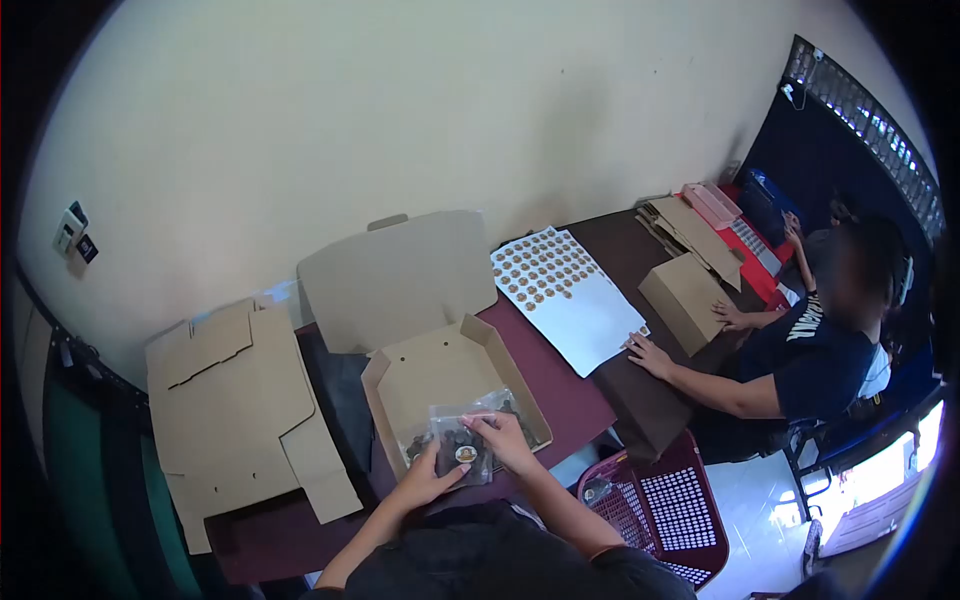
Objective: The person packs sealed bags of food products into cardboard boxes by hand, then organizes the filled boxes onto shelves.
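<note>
Between my two hands is a clear plastic bag (450, 420) with dark contents and a round sticker (466, 454) on its front. My left hand (428, 478) grips the bag's lower left side, its thumb near the sticker. At the bag's upper right edge, my right hand (505, 440) pinches the plastic. Both hands are over the near end of an open cardboard box (430, 375), whose lid stands up at the back. More clear bags with dark contents (518, 410) lie inside the box, partly hidden by my hands.
Flattened cardboard (235, 400) lies to the left. A sheet of round stickers (560, 300) is right of the box. A co-worker (810, 350) sits at the right, hands near a closed carton (690, 300) and the sheet. A maroon basket (685, 510) stands below the table edge.
</note>
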{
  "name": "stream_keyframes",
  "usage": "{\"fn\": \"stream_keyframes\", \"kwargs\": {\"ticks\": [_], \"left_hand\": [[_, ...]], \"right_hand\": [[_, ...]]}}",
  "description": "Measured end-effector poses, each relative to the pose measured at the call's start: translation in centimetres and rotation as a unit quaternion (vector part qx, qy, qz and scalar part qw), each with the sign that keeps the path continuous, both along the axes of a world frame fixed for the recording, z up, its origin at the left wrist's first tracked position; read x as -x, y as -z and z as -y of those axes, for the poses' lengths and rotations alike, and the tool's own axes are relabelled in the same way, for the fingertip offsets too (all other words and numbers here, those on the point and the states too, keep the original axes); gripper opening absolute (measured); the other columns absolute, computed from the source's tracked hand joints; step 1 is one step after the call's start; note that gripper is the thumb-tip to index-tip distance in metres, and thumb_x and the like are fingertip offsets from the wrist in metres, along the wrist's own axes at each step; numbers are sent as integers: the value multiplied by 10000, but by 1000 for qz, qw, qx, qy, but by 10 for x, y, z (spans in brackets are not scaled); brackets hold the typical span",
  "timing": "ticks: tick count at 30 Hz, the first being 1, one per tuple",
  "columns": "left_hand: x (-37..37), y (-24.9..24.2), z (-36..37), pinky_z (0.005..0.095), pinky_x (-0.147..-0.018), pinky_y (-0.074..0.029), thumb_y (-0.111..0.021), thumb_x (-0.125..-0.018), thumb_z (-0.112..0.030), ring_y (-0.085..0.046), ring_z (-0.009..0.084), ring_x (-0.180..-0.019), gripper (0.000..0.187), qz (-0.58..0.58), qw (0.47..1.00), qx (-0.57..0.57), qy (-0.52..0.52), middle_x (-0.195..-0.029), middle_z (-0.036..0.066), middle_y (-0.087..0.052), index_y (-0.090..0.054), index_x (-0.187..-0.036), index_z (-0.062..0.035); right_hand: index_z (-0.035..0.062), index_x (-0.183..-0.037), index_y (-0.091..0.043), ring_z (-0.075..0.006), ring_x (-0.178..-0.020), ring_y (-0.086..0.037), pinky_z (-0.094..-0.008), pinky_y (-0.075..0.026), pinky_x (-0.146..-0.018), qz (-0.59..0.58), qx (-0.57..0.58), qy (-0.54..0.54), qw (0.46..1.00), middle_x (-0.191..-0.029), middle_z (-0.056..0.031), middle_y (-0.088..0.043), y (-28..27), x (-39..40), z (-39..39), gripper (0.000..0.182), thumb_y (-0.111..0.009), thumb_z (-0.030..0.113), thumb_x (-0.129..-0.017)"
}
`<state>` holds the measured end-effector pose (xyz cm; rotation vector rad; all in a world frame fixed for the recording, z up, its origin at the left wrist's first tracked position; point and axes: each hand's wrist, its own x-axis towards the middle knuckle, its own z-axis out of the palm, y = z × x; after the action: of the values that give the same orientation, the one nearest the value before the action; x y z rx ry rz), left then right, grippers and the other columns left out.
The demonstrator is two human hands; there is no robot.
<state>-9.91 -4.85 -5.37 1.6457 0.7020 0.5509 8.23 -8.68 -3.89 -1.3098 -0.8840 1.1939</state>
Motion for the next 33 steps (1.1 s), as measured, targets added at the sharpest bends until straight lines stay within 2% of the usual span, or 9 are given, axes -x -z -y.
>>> {"fn": "stream_keyframes", "kwargs": {"ticks": [2, 6, 13, 19, 21, 23, 26, 30, 33], "left_hand": [[-7, 4, 2, 316, -883, -412, -643, -826, -224, -529, 204, -1029, 490, 103, 993, 17, -47, -1076, 138, -566, -438, -1213, -5], [2, -9, -15, 247, -714, -455, -590, -869, -190, -571, 95, -801, 241, 54, 990, 108, -71, -886, 41, -630, -598, -1033, -14], [23, -21, -36, 266, -777, -427, -436, -944, -280, -547, 125, -835, 335, -4, 998, 47, 34, -817, 16, -613, -636, -982, -14], [17, 5, -38, 298, -828, -411, -373, -962, -274, -514, 144, -964, 382, 90, 981, 170, 6, -1161, 63, -523, -385, -1294, -86], [17, 22, -40, 303, -829, -412, -393, -953, -292, -517, 146, -955, 437, 4, 982, 187, -41, -1190, 65, -506, -305, -1336, -101], [21, 26, -55, 296, -842, -413, -414, -941, -300, -513, 149, -1010, 480, 12, 969, 245, -32, -1208, 64, -499, -256, -1354, -114], [16, 26, -63, 333, -912, -403, -454, -923, -253, -485, 192, -1116, 479, 66, 936, 334, -87, -1262, 85, -456, -272, -1344, -118], [6, 55, -84, 351, -954, -374, -495, -895, -200, -452, 242, -1157, 469, 59, 953, 233, -183, -1281, 129, -426, -323, -1321, -104], [2, 92, -98, 374, -992, -339, -536, -849, -158, -411, 311, -1191, 470, -18, 980, 12, -195, -1301, 176, -384, -377, -1285, -85]], "right_hand": [[-4, -997, -647, -144, -872, -590, -266, -438, -799, 59, -17, -26, 998, -932, -87, -655, -3, -1, 4, 242, -595, 187, -857], [-16, -987, -644, -158, -896, -580, -286, -426, -822, 141, -42, -108, 983, -951, -101, -648, -8, -1, 9, 264, -583, 208, -862], [-27, -1066, -584, -149, -907, -543, -273, -407, -832, 109, -10, -215, 970, -941, -65, -619, -21, -10, 3, 331, -503, 257, -916], [41, -972, -643, -88, -781, -540, -233, -436, -680, 90, 66, -48, 993, -807, -12, -593, -4, -41, -11, 275, -476, 255, -926], [33, -1063, -589, -105, -794, -565, -232, -466, -643, 65, 49, -8, 997, -882, -52, -597, 5, -48, -16, 240, -486, 194, -917], [26, -1195, -474, -148, -830, -588, -254, -512, -667, -122, -4, 121, 985, -973, -91, -581, -1, -36, -38, 312, -504, 98, -892], [24, -1255, -366, -201, -874, -596, -295, -546, -696, -92, 7, 113, 989, -1047, -130, -557, 54, -34, -55, 436, -523, -10, -849], [19, -1230, -363, -218, -883, -595, -310, -554, -702, -69, 40, 73, 994, -1061, -142, -539, 97, -17, -93, 451, -522, -76, -819], [15, -1236, -358, -203, -831, -607, -303, -557, -706, -87, 66, 47, 993, -983, -134, -562, 142, -4, -119, 468, -512, -93, -808]]}}
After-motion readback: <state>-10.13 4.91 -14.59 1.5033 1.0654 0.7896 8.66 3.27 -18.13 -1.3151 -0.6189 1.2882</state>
